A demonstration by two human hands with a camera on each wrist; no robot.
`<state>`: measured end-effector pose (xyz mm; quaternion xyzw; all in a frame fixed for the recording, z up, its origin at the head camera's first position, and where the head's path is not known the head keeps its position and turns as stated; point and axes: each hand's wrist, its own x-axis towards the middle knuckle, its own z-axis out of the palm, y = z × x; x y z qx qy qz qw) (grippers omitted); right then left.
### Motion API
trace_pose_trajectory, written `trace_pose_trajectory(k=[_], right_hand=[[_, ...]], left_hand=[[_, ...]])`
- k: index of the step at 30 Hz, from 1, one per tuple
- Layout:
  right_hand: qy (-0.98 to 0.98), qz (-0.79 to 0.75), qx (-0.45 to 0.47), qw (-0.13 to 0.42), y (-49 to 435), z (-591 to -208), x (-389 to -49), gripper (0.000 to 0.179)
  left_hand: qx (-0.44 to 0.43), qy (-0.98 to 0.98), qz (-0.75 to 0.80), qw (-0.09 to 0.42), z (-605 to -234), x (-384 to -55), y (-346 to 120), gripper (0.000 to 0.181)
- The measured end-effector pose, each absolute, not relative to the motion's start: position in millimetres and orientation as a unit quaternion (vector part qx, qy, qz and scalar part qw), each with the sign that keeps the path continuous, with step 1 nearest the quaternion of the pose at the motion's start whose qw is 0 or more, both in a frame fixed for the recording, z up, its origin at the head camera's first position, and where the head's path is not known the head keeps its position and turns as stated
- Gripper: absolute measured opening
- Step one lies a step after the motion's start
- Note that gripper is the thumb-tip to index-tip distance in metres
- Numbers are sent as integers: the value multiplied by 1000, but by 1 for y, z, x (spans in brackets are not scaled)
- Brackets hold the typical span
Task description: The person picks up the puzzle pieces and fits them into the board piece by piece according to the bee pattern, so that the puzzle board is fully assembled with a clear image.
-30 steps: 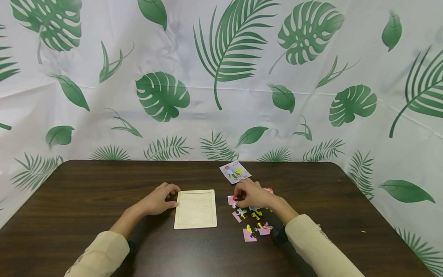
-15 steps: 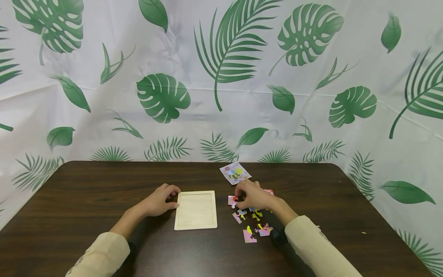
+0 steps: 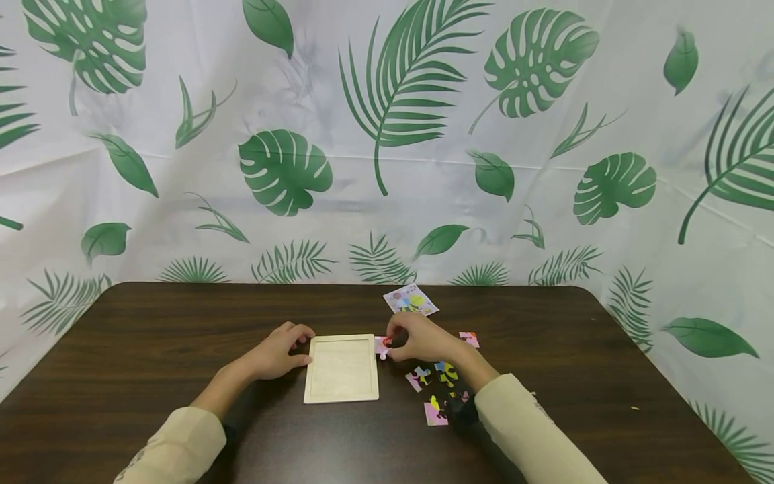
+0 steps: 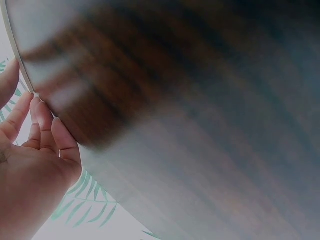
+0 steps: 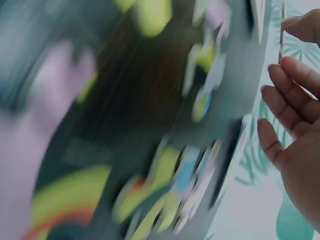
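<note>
A square, pale wooden puzzle tray (image 3: 341,370) with a raised rim lies flat on the table. My left hand (image 3: 279,351) is at its left side, with thumb and index fingertips touching the edge near the far left corner. In the left wrist view, the thumb (image 4: 8,82) rests along that thin edge. My right hand (image 3: 423,339) pinches a pink and red jigsaw piece (image 3: 381,345) between thumb and index finger, beside the tray's upper right edge. The right wrist view shows this piece (image 5: 281,40) edge-on, with the other fingers spread.
Several loose jigsaw pieces lie right of the tray, among them a pink and yellow piece (image 3: 435,413) and a pink and red piece (image 3: 469,339). A bee picture card (image 3: 411,299) lies beyond my right hand. A leaf-print curtain (image 3: 387,168) hangs behind the dark table (image 3: 181,309).
My right hand has moved left with the pinched jigsaw piece, from among the loose pieces to the tray's right edge. My left hand and the tray have stayed put.
</note>
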<state>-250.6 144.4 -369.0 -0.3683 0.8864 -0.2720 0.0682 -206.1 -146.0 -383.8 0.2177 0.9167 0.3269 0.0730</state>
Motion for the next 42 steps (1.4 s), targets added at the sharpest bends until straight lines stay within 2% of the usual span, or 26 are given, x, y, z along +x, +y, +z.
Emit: trace_pose_trajectory(k=[19, 42], right_hand=[[900, -231, -366, 57, 71, -369, -240, 19], [918, -180, -346, 67, 52, -376, -242, 19]], left_hand=[[214, 921, 318, 73, -381, -205, -145, 32], [224, 919, 318, 74, -381, -207, -146, 32]])
